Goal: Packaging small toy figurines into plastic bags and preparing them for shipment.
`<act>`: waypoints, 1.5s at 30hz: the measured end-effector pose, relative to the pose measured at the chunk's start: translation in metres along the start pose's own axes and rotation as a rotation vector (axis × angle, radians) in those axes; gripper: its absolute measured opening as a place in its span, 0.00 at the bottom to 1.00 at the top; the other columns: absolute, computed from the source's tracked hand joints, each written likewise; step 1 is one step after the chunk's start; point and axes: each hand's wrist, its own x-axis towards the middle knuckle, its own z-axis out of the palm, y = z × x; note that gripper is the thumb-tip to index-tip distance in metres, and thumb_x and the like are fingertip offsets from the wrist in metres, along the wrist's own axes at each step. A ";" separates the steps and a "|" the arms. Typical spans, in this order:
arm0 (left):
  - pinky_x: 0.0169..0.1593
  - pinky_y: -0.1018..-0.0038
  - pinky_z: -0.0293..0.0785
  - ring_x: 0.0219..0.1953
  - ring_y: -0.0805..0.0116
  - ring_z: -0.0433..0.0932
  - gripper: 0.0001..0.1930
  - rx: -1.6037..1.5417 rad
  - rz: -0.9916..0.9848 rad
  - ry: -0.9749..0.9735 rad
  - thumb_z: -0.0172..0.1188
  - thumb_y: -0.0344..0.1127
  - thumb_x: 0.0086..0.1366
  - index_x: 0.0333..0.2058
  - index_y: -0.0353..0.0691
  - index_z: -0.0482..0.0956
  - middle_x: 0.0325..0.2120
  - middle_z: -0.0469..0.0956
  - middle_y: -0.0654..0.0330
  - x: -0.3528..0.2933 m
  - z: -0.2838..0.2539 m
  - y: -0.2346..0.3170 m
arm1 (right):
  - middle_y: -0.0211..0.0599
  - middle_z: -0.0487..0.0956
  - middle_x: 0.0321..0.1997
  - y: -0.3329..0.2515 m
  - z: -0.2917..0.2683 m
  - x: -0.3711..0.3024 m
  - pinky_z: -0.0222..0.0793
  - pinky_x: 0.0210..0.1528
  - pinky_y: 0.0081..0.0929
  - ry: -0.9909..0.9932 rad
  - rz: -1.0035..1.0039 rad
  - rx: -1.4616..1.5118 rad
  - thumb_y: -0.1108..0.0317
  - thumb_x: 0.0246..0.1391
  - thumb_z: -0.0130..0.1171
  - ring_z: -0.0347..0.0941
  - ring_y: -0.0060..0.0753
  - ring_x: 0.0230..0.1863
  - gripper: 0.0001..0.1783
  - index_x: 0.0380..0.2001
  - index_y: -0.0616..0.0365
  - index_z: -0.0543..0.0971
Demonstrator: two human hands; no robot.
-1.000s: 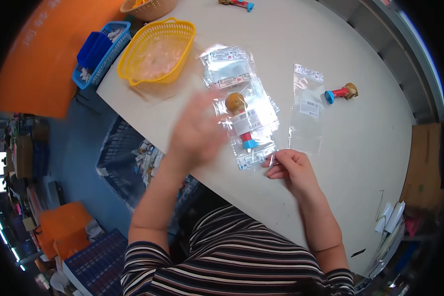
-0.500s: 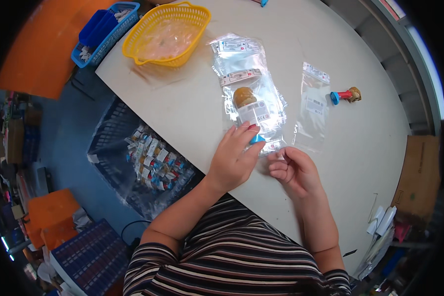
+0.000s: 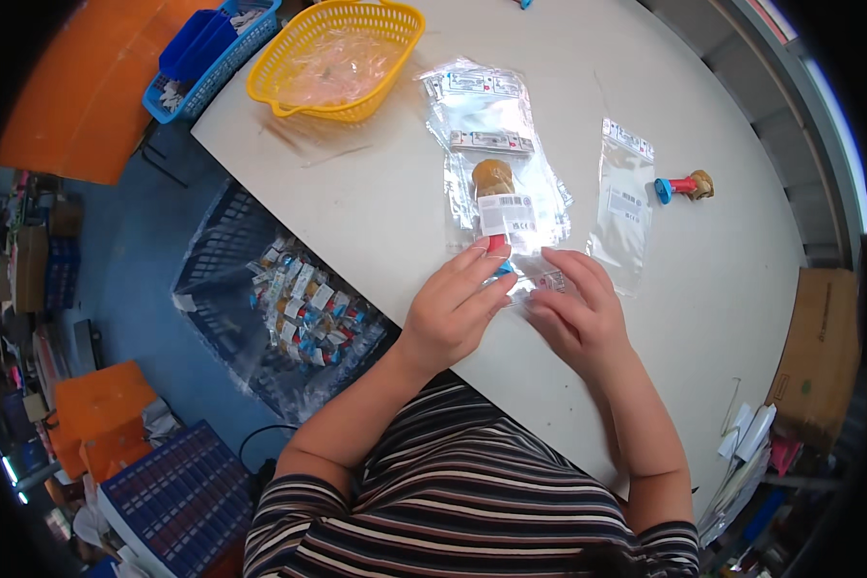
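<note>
A clear zip bag (image 3: 507,214) with a white label lies on a stack of similar flat bags (image 3: 482,91). Inside it is a small toy with a brown knobby head (image 3: 493,177), a red shaft and a blue end (image 3: 504,269). My left hand (image 3: 450,310) grips the bag's near end, fingers together over the red and blue part. My right hand (image 3: 583,313) is at the bag's near right corner, thumb and fingers apart. Right of the stack lies a separate flat bag (image 3: 627,207). Beyond it, a loose toy (image 3: 684,187) of the same kind rests on its side.
At the far left of the white table (image 3: 356,231) stands a yellow basket (image 3: 335,108) with clear plastic inside, beside a blue basket (image 3: 209,82). Below the table's left edge, a dark lined crate (image 3: 207,289) holds many bagged toys. A cardboard box (image 3: 817,352) stands at right.
My right hand has moved up and closer to the bag, its curled fingers now spread. The bagged toy has straightened slightly under my left hand. The view has shifted a little.
</note>
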 end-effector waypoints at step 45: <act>0.48 0.77 0.76 0.40 0.72 0.78 0.03 -0.448 -0.629 0.017 0.59 0.21 0.62 0.29 0.32 0.75 0.48 0.71 0.53 -0.007 -0.006 0.003 | 0.48 0.78 0.49 0.010 0.006 0.010 0.71 0.38 0.21 0.048 1.089 1.236 0.78 0.55 0.64 0.71 0.20 0.30 0.07 0.24 0.70 0.79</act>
